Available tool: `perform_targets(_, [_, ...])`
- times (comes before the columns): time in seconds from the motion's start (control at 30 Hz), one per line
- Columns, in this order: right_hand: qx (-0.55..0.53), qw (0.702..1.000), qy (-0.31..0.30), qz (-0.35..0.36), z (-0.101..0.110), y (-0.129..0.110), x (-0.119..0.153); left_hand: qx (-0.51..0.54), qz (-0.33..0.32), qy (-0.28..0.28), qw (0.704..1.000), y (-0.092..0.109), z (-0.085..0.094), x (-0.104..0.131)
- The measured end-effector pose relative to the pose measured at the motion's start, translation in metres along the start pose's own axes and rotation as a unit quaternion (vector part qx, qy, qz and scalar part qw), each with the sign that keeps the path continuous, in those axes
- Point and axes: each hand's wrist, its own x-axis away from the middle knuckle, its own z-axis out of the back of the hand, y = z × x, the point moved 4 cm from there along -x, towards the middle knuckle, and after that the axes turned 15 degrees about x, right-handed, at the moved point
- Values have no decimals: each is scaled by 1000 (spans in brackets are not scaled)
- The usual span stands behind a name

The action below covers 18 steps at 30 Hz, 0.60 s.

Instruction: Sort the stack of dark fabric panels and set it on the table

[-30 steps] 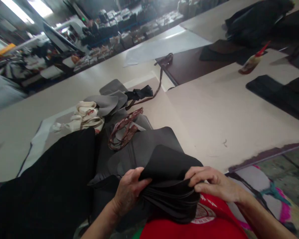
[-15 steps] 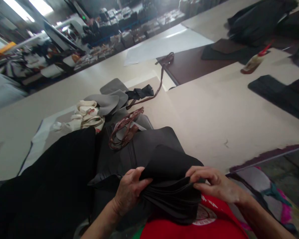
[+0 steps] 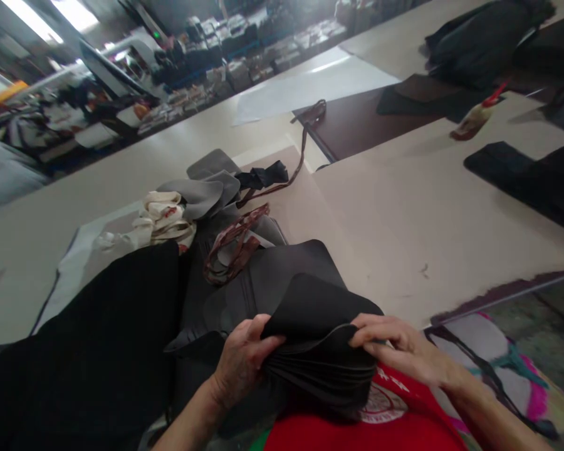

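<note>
Two hands grip one stack of black cut pieces (image 3: 317, 363), held low in front of the red shirt (image 3: 357, 432), just off the near edge of the worktop (image 3: 404, 207). Left hand (image 3: 242, 360): fingers curled round the stack's left end, thumb on top, closed on it. Right hand (image 3: 399, 347): fingertips pinch the top piece at its right edge, lifting it so a thin gap shows above the layers beneath; closed on that edge. Layer count not readable; the edges blur together, so the pinch may hold one piece or possibly two. On the worktop behind the stack: a grey panel (image 3: 282, 275), brown straps (image 3: 235, 241) lying on it, a cream bundle (image 3: 162, 219) further left, a large black cloth (image 3: 98, 351) at near left. A bottle with a red tip (image 3: 474, 116) stands well apart at far right. Risks, as judged: the stack is unsupported from below, so a slack left grip could let the lower pieces fan out and slide toward the floor. Thin, limp pieces cling; a shallow pinch could slip off, or drag a second piece along with the first.
</note>
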Motion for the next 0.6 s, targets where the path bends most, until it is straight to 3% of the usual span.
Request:
perform_targets(0.2, [-34,998,-46,-3,6,-1,1,-1,-4,-2,1000,1,0,0])
perform_targets(0.4, [-45,998,-44,-6,3,-7,-5,3,3,-1,1000,-1,-1,1])
perform_targets(0.47, [-28,999,-22,-7,2,-5,-6,5,6,-4,1000,-1,-1,1])
perform_targets(0.6, [56,995,87,0,0,3,-5,6,10,-7,1000,-1,0,-1])
